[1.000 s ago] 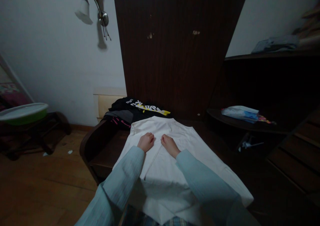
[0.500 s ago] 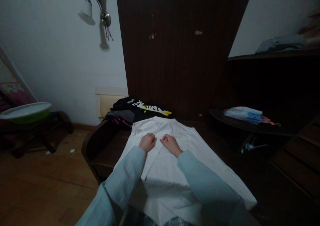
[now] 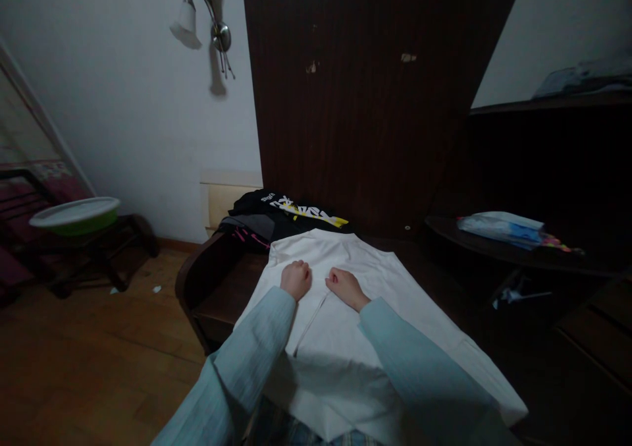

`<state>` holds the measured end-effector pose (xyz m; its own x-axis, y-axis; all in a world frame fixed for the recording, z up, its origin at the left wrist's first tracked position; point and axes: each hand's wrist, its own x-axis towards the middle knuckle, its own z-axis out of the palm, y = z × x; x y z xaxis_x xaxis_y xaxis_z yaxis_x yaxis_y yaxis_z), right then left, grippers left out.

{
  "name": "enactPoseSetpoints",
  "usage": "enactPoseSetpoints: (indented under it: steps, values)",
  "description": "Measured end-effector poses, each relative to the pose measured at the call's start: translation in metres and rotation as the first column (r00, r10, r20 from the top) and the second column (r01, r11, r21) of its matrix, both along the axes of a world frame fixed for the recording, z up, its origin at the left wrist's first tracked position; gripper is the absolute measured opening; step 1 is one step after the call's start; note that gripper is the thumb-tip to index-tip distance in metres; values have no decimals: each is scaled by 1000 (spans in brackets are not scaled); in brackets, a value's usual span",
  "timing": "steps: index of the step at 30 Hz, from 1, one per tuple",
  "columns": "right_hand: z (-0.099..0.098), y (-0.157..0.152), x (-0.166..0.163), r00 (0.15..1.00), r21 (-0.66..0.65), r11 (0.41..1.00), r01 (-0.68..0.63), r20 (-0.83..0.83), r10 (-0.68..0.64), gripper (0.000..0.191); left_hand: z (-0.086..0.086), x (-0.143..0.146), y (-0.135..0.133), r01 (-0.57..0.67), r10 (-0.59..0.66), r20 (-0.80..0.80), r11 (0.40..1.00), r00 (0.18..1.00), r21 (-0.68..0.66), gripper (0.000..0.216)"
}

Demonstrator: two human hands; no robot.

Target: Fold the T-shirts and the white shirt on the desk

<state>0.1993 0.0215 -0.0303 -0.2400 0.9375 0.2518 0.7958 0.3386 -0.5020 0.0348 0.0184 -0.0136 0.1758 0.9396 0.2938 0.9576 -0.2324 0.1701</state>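
A white garment (image 3: pixel 375 294) lies spread over the dark bench, its near end hanging toward my lap. My left hand (image 3: pixel 296 279) is closed on its upper middle, fingers curled into the cloth. Just to the right, my right hand (image 3: pixel 347 288) is closed in a pinch on the same cloth. A short pale line shows in the small gap between the hands. From beside my right hand a thin slit or seam (image 3: pixel 311 324) runs down toward me. The fingertips are hidden, so the exact part gripped cannot be seen.
Black clothes (image 3: pixel 291 212) with white and yellow print are heaped behind the garment, near the bench's curved arm (image 3: pixel 190 281). A green basin (image 3: pixel 79 219) rests on a chair at left. On the right, a dark shelf (image 3: pixel 439 235) bears a plastic packet (image 3: pixel 503 228).
The whole view has shifted, so things appear farther right. My hands stay closed on the garment, with the gap between them about the same.
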Motion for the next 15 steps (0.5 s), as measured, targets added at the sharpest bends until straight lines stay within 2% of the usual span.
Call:
enactPoseSetpoints:
  steps: [3, 5, 9, 13, 15]
  values:
    - [-3, 1, 0, 1000, 7, 1000, -16, -18, 17, 12, -1, -8, 3, -315, 313, 83, 949, 946, 8, 25]
    - [-5, 2, 1, 999, 10, 1000, -25, -25, 25, 12, -1, -13, 6, -412, 407, 126, 911, 905, 15, 24]
    - [-5, 2, 1, 999, 7, 1000, -18, -31, 18, 13, -2, -19, 10, -461, 445, 181, 886, 877, 54, 29]
    - [-3, 1, 0, 999, 9, 1000, -15, -32, 16, 13, -6, -17, 12, -404, 380, 205, 910, 902, 91, 37]
    - [-3, 1, 0, 999, 7, 1000, -13, -32, 14, 14, -7, -15, 13, -373, 353, 214, 925, 911, 65, 42]
